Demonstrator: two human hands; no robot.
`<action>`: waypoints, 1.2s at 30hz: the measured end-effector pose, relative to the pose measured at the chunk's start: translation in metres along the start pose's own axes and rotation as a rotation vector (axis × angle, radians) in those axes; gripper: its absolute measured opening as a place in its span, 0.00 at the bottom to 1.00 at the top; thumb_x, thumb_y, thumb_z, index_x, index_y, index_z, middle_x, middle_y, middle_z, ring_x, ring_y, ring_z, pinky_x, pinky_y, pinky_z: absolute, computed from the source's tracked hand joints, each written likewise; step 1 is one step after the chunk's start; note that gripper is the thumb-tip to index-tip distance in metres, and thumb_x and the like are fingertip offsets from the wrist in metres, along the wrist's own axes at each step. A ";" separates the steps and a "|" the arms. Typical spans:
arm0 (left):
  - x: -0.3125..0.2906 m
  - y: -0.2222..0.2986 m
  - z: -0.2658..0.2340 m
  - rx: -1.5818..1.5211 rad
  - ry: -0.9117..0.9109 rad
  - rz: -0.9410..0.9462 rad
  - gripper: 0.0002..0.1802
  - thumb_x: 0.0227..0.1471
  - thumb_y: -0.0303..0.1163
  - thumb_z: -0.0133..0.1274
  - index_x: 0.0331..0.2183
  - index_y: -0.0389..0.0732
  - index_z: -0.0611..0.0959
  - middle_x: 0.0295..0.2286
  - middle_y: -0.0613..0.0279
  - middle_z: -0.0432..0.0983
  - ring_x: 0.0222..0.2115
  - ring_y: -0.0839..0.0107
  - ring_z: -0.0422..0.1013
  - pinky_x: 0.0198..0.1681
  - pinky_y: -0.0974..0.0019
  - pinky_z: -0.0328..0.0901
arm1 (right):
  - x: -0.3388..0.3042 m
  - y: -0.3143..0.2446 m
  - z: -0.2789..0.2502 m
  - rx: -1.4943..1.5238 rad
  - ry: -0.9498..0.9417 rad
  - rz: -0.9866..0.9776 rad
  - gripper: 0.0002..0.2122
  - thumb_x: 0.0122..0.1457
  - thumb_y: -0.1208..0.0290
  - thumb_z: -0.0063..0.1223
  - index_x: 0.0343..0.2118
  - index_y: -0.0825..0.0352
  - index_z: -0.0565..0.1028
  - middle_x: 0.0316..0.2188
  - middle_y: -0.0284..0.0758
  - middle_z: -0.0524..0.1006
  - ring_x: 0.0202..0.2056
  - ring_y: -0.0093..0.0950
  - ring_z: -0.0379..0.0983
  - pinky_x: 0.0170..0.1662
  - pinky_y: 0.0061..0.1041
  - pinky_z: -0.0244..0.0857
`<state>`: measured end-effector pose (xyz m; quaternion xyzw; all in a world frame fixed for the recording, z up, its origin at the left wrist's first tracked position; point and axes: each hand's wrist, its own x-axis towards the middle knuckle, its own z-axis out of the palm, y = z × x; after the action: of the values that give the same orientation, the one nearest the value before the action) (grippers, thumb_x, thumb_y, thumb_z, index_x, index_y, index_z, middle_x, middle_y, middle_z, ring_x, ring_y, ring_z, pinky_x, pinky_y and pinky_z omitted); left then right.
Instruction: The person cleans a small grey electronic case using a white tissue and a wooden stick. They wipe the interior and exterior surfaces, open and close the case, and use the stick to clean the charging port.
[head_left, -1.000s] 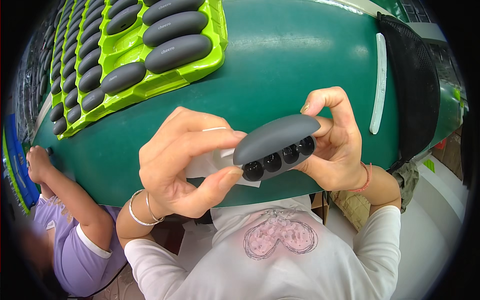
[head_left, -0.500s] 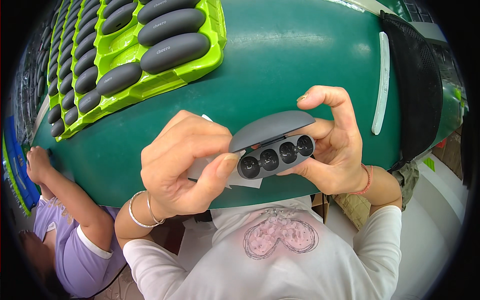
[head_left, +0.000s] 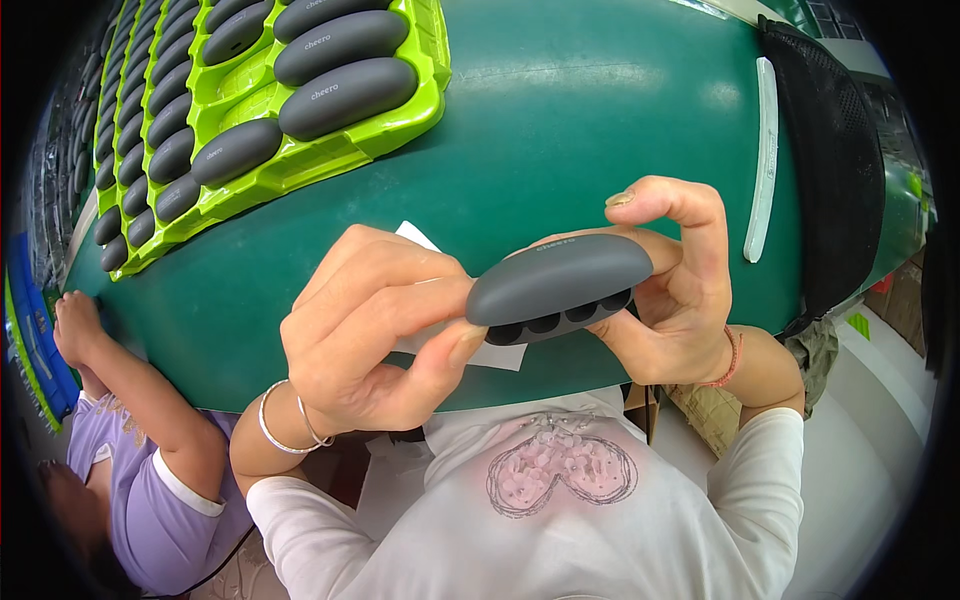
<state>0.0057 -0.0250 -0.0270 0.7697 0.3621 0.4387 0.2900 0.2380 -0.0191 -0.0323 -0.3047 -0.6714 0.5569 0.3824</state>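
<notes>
A dark grey oval earbud charging case is held above the table, its lid partly raised with dark hollows along the gap. My right hand grips its right end, thumb below and fingers behind, index finger curled up and away. At the case's left end, my left hand pinches with thumb and fingertips. Behind my left hand is a white sheet, paper or cloth; its middle is hidden, and I cannot tell whether my fingers hold it too.
A bright green tray with rows of similar grey cases stands at the far left. A white strip lies on the green table at right, beside a black mesh item. Another person's hand rests at the left edge.
The case has tipped and its lid has come down, so the open row of four-less-visible hollows is now mostly covered. Both hands stay nearly in place.
</notes>
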 end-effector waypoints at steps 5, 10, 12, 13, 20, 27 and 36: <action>0.000 0.002 0.000 0.001 -0.002 -0.009 0.08 0.37 0.23 0.59 0.26 0.33 0.81 0.23 0.57 0.75 0.20 0.66 0.67 0.22 0.69 0.61 | 0.002 -0.001 -0.003 -0.135 -0.025 -0.080 0.28 0.47 0.91 0.56 0.50 0.74 0.55 0.46 0.43 0.66 0.43 0.31 0.75 0.42 0.23 0.74; 0.004 0.004 -0.006 0.103 0.009 -0.026 0.04 0.43 0.20 0.55 0.26 0.31 0.80 0.21 0.56 0.75 0.19 0.68 0.66 0.23 0.70 0.60 | 0.001 0.001 -0.001 -0.086 0.054 -0.069 0.28 0.48 0.90 0.56 0.50 0.73 0.55 0.45 0.44 0.68 0.43 0.31 0.75 0.43 0.24 0.74; 0.002 0.008 -0.017 0.193 0.000 -0.086 0.05 0.51 0.20 0.49 0.28 0.28 0.78 0.21 0.54 0.74 0.20 0.69 0.66 0.25 0.68 0.59 | 0.000 0.004 -0.001 -0.035 0.098 -0.026 0.28 0.49 0.90 0.55 0.51 0.73 0.54 0.44 0.44 0.69 0.43 0.31 0.75 0.45 0.25 0.73; 0.003 0.009 -0.021 0.165 0.032 -0.129 0.05 0.52 0.18 0.49 0.29 0.27 0.79 0.20 0.58 0.74 0.18 0.77 0.63 0.21 0.73 0.56 | 0.000 0.007 0.000 0.005 0.122 -0.013 0.29 0.49 0.90 0.55 0.51 0.73 0.53 0.44 0.44 0.69 0.43 0.31 0.75 0.46 0.25 0.72; -0.016 0.026 -0.033 0.344 0.023 -0.527 0.07 0.49 0.20 0.56 0.34 0.29 0.81 0.17 0.69 0.68 0.15 0.88 0.56 0.18 0.81 0.46 | 0.005 0.008 0.005 0.055 0.198 0.068 0.28 0.49 0.91 0.53 0.52 0.73 0.52 0.44 0.44 0.70 0.44 0.32 0.75 0.49 0.27 0.71; -0.001 0.015 -0.020 0.619 -0.068 -0.354 0.18 0.36 0.29 0.66 0.32 0.37 0.80 0.22 0.62 0.68 0.23 0.69 0.64 0.21 0.68 0.58 | 0.006 0.007 0.004 0.084 0.104 0.051 0.29 0.52 0.92 0.49 0.53 0.71 0.49 0.44 0.51 0.72 0.46 0.35 0.74 0.50 0.29 0.69; -0.011 0.028 -0.028 -0.071 0.032 -0.790 0.03 0.48 0.17 0.55 0.29 0.30 0.79 0.28 0.60 0.78 0.30 0.77 0.73 0.36 0.77 0.67 | 0.006 0.005 0.004 0.100 0.146 0.093 0.29 0.51 0.93 0.48 0.53 0.70 0.50 0.43 0.52 0.73 0.46 0.34 0.74 0.50 0.28 0.69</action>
<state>-0.0150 -0.0464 0.0018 0.5536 0.6194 0.3178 0.4571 0.2313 -0.0155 -0.0367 -0.3558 -0.5983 0.5830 0.4189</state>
